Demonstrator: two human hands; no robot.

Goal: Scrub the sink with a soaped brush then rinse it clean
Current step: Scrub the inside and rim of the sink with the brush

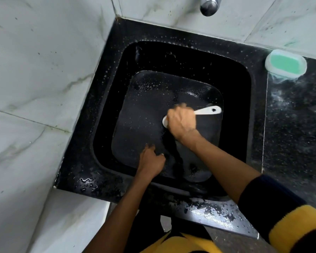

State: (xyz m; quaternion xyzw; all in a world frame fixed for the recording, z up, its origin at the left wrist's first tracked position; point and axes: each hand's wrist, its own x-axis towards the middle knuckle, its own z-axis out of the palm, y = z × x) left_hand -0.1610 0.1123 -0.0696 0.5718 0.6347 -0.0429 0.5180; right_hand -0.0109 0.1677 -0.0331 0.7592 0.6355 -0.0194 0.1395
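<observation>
Black sink wet, suds-flecked; rt hand gripping white brush; lt hand curled.

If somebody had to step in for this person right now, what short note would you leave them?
Right hand: closed around the white brush, head down on the floor of the black sink.
Left hand: holds nothing, rests low in the basin near the front wall.
Green soap in its dish: on the counter, right of the sink.
Done: suds speckle the basin and rim.
Left: finish scrubbing, then rinse; no water shows at the tap.
</observation>
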